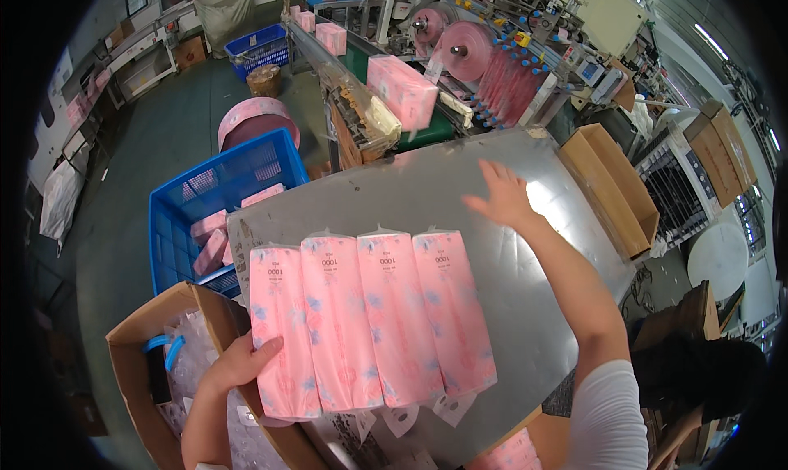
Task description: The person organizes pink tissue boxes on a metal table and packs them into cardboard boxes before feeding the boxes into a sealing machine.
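Fingers (264, 353) of my left hand (238, 363) curl against the outer edge of the leftmost pink pack (281, 330), pressing its side rather than closing round it. Four such wrapped packs lie flat and side by side in a row (369, 322) on the grey metal desk (435, 191), touching one another, near the desk's front edge. My right hand (502, 197) is stretched out well beyond the row, palm down, fingers spread wide and holding nothing, reaching over the bare desk. Another pink pack (402, 91) sits at the end of the conveyor (353, 59) past the desk's far edge. I see a blue crate (176, 215) to my left and an open cardboard box (131, 355) under my left arm.
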`<state>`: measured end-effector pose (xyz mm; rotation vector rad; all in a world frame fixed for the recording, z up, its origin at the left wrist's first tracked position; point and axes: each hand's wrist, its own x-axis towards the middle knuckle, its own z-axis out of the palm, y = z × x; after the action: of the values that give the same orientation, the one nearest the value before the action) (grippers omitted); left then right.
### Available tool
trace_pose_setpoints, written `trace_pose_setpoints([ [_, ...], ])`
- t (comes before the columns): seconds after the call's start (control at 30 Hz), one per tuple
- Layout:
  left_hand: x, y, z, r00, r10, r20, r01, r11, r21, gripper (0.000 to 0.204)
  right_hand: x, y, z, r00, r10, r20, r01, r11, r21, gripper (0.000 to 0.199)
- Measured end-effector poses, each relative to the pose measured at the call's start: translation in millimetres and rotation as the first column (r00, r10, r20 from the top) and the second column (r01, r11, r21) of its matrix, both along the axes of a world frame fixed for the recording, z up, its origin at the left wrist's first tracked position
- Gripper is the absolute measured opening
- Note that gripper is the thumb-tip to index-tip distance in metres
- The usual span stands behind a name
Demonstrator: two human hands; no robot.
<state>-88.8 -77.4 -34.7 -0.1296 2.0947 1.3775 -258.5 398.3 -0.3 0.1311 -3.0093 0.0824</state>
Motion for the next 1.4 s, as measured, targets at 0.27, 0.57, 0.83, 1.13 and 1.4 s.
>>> trace_pose_setpoints([
  [0.27,-5.7,2.0,0.6,0.995,0.018,0.094,-0.018,1.000,-0.001,0.056,-110.3,-46.1,3.8,0.958,-0.106,-0.268,0.141,0.983,0.114,0.092],
  [0.57,-28.5,-7.1,-13.3,0.965,-0.007,0.264,-0.029,0.991,0.134,0.056,31.3,26.5,-4.8,0.899,-0.198,0.390,0.252,0.963,-0.092,0.103],
  [0.83,-81.8,37.0,-49.8,0.945,-0.044,0.325,-0.065,0.946,0.317,0.060,192.5,51.3,-6.0,0.600,0.013,0.800,0.727,0.409,-0.552,0.071],
  [1.13,-54.2,167.7,-42.1,0.935,-0.265,0.235,0.149,0.895,0.421,0.053,432.2,92.2,11.9,0.709,-0.220,0.671,0.583,-0.352,-0.732,0.059],
  [1.4,118.9,337.5,20.3,0.478,-0.874,-0.091,0.831,0.415,0.371,0.060,807.5,61.9,45.1,0.441,-0.639,0.630,0.279,-0.569,-0.773,0.068],
])
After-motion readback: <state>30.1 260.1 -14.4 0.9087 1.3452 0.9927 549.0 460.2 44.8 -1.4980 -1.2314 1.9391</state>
